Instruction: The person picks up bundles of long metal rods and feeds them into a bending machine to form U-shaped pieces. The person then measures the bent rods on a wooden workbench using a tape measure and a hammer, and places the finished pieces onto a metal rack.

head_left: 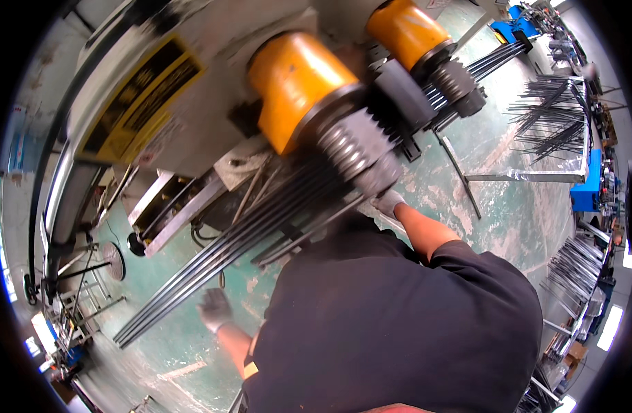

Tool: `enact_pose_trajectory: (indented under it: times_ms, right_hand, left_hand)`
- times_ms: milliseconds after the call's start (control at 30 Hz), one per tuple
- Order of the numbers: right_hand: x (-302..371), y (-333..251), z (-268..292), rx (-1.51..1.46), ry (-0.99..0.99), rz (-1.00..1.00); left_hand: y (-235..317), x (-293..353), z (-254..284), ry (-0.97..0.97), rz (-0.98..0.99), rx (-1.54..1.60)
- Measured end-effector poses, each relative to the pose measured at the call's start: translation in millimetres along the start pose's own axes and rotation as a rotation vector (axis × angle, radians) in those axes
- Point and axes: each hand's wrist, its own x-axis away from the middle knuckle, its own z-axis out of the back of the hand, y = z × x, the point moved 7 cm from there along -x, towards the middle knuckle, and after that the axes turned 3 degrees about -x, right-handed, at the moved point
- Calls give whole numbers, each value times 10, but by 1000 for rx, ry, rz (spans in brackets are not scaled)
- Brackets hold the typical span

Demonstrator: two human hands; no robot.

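leftward, illegible yellow label [142, 100]; left hand [215, 310] near dark rods [192, 281], right hand [387, 202] part-hidden, fingers' closure unclear

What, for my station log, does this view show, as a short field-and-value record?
Left hand: pale-gloved, near long dark metal bars, grip unclear
Right hand: pale-gloved, partly hidden near ribbed grey metal roller, grip unclear
Machine: two orange cylindrical housings
Floor: worn green surface
Right background: thin dark rods on silver metal frame

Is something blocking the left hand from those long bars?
Nothing clearly does: green floor shows between the left hand and the long bars. A small loop appears just above that hand, but its depth is unclear.
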Motion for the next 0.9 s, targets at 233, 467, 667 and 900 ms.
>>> enact_pose_trajectory:
  times_ms: [233,467,667,900]
  right_hand:
    - [-503,-6,708,-202,59,58]
    - [159,146,727,-280,145,-90]
    - [897,742,-84,-190,103,-180]
    - [1713,1332,-454,-387,210,-309]
  left_hand:
    - [360,463,-1665,-372,-109,368]
    - [461,196,-1449,-203,290,987]
    - [-243,-667,-1263,-88,-185,489]
    - [1521,614,-1253,-96,-640,-1006]
